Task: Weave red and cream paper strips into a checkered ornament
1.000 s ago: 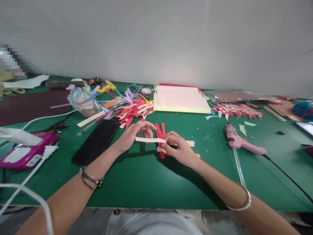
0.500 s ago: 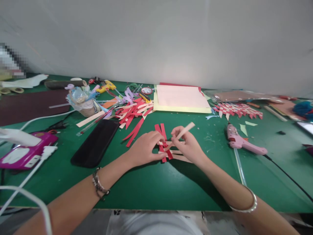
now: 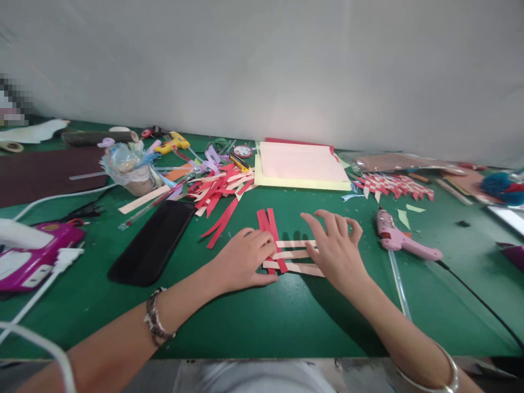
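Note:
In the head view, red paper strips (image 3: 271,224) cross several pale pink paper strips (image 3: 295,254) on the table in an over-and-under weave. My left hand (image 3: 249,254) lies on the left part of this weave. Its curled fingers press the strips down, and its thumb sits at the near edge. My right hand (image 3: 338,248) is open, fingers spread and bent, just over the right ends of the pale strips. Nothing shows in its grasp. Part of the weave is hidden under my left fingers.
Loose red and pink strips (image 3: 221,188) are heaped behind a black phone (image 3: 153,243). Paper sheets (image 3: 303,164) lie at the back. To the right are finished woven pieces (image 3: 399,185) and a pink glue gun (image 3: 395,234). A purple power strip (image 3: 49,254) stands left.
My right hand has let go of a pale strip that it held raised; it has opened and moved right. The pale strips now lie flatter. My left hand has settled flatter on the weave.

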Demonstrator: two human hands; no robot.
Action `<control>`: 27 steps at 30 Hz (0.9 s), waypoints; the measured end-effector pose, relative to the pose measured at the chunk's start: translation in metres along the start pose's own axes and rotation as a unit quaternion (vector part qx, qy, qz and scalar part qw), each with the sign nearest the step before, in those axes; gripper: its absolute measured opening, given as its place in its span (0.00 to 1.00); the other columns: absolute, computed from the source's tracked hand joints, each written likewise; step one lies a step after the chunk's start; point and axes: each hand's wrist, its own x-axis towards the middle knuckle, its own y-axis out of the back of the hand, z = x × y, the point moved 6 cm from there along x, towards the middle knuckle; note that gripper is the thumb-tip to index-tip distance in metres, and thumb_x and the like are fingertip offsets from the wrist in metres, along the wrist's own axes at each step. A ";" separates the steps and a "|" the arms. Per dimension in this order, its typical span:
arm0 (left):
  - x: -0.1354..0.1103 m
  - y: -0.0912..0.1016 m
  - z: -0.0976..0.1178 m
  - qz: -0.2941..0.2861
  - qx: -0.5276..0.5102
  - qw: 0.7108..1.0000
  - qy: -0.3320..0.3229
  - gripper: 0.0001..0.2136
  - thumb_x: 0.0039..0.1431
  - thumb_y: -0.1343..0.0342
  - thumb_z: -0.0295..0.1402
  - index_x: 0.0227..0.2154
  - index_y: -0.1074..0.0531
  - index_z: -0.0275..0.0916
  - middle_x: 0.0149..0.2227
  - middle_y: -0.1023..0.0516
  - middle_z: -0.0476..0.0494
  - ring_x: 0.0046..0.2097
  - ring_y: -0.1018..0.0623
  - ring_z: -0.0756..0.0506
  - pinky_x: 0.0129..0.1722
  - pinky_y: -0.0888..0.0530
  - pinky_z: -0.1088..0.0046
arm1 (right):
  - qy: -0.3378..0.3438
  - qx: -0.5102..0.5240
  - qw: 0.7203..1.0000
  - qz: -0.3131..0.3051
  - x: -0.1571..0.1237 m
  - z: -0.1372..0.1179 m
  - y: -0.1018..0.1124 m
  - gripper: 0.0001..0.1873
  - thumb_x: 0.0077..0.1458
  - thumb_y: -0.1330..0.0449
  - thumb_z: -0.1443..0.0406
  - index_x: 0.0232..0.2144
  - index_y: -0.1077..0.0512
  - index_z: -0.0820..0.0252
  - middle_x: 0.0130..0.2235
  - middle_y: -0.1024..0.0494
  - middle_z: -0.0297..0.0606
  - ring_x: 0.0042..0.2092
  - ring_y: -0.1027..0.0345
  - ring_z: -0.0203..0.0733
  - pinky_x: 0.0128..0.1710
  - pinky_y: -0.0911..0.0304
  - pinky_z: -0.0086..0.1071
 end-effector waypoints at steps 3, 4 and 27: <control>0.000 0.001 0.002 -0.010 0.020 1.000 -0.013 0.16 0.53 0.47 0.46 0.35 0.32 0.36 0.39 0.30 0.42 0.41 0.30 0.42 0.42 0.36 0.65 | 0.090 0.077 0.990 -0.071 -0.002 -0.021 0.003 0.14 0.55 0.50 0.68 0.45 0.35 0.53 0.46 0.34 0.44 0.47 0.41 0.49 0.49 0.51 0.49; -0.001 0.002 0.003 -0.015 0.026 0.999 -0.019 0.15 0.54 0.47 0.45 0.35 0.32 0.36 0.39 0.30 0.41 0.41 0.30 0.42 0.42 0.36 0.65 | 0.121 0.117 0.980 -0.110 -0.004 -0.028 0.001 0.12 0.56 0.49 0.67 0.43 0.35 0.54 0.46 0.34 0.43 0.46 0.41 0.47 0.47 0.48 0.45; -0.030 0.002 0.007 -0.023 -0.061 0.994 -0.084 0.12 0.59 0.51 0.36 0.45 0.33 0.41 0.48 0.30 0.44 0.50 0.31 0.43 0.54 0.42 0.61 | 0.127 0.310 0.918 -0.212 -0.015 -0.027 -0.025 0.10 0.50 0.41 0.65 0.38 0.31 0.56 0.46 0.35 0.41 0.47 0.40 0.42 0.46 0.40 0.38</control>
